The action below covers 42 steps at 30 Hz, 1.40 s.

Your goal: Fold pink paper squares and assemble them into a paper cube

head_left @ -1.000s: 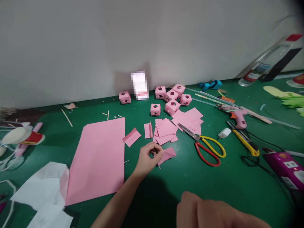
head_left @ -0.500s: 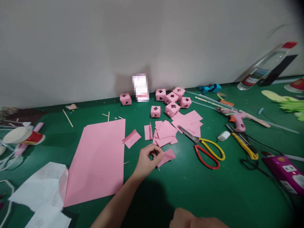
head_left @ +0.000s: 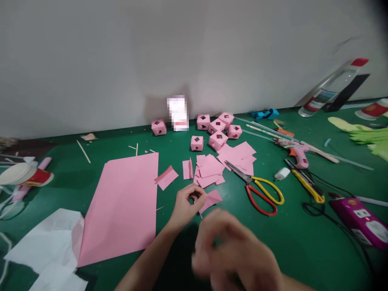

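My left hand (head_left: 188, 205) rests on the green table, its thumb and fingers pinched on the left end of a small creased piece of pink paper (head_left: 214, 199). Nearer to me, my right hand (head_left: 236, 250) hangs over the table, blurred by motion. Its fingers curl round into a loop with the thumb; whatever they hold, if anything, cannot be made out. Just beyond the left hand lie a pile of pink paper pieces (head_left: 210, 166) and two folded pieces, one standing creased (head_left: 187, 169), the other a folded pink piece (head_left: 166, 178) at the large sheet's edge.
Large pink sheets (head_left: 124, 206) lie left, beside crumpled white paper (head_left: 51, 238). Scissors (head_left: 251, 182), a glue gun (head_left: 298, 152), a yellow cutter (head_left: 307, 184) and a purple power strip (head_left: 360, 220) lie right. Several pink paper boxes (head_left: 218, 140) and a blurred-out screen (head_left: 178, 113) stand near the wall.
My right hand has risen from the bottom edge into view, towards the left hand. The left hand keeps its pinch on the paper. The view has shifted slightly.
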Each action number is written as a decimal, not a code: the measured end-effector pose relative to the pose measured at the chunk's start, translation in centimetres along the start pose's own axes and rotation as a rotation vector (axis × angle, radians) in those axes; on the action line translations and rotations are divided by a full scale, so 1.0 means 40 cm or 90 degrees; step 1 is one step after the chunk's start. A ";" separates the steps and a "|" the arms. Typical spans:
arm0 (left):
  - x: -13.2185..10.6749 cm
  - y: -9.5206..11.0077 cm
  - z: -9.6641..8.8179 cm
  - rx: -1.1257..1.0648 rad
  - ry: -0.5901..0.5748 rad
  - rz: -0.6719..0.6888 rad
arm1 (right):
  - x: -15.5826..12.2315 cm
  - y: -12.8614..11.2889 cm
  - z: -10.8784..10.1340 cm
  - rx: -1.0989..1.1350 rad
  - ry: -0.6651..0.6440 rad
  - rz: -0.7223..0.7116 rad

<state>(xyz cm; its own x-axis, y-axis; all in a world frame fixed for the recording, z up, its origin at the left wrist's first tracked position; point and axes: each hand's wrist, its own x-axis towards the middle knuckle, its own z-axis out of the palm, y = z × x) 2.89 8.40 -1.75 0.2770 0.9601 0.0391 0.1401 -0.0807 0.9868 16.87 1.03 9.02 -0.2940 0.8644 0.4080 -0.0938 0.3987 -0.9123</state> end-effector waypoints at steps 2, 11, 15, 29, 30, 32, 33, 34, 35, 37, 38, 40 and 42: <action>0.001 0.002 0.002 -0.017 0.010 0.000 | 0.026 0.055 -0.019 -0.107 0.101 0.041; 0.003 0.014 0.000 -0.029 0.056 -0.041 | 0.014 0.296 -0.084 -0.167 0.151 0.286; 0.002 0.011 0.001 -0.007 0.059 -0.040 | 0.013 0.298 -0.084 -0.156 0.137 0.274; 0.001 0.013 0.002 0.026 0.078 0.000 | 0.027 0.309 -0.152 -0.097 0.255 0.265; 0.001 0.013 0.001 0.014 0.078 -0.006 | 0.028 0.313 -0.157 -0.085 0.260 0.271; 0.002 0.015 0.000 -0.004 0.069 -0.013 | 0.028 0.319 -0.155 -0.075 0.250 0.275; 0.002 0.015 0.000 -0.006 0.062 -0.013 | 0.027 0.320 -0.149 -0.083 0.231 0.269; 0.002 0.015 0.001 -0.005 0.059 -0.010 | 0.025 0.320 -0.140 -0.102 0.203 0.262; 0.001 0.014 0.003 -0.001 0.061 -0.007 | 0.022 0.320 -0.130 -0.128 0.173 0.253; -0.002 0.012 0.007 0.011 0.069 0.000 | 0.016 0.317 -0.113 -0.176 0.136 0.233; -0.004 0.010 0.009 0.018 0.075 0.003 | 0.014 0.316 -0.106 -0.188 0.133 0.224; -0.006 0.006 0.011 0.029 0.083 0.008 | 0.011 0.313 -0.101 -0.179 0.137 0.211; -0.007 0.002 0.009 0.021 0.090 0.003 | 0.013 0.312 -0.107 -0.147 0.150 0.207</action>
<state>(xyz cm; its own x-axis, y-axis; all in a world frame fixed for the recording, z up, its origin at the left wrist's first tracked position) 3.17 8.04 -1.76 0.1417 0.9876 0.0679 0.1709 -0.0919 0.9810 19.62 7.76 -2.02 -0.0469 0.9913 0.1228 0.1893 0.1295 -0.9733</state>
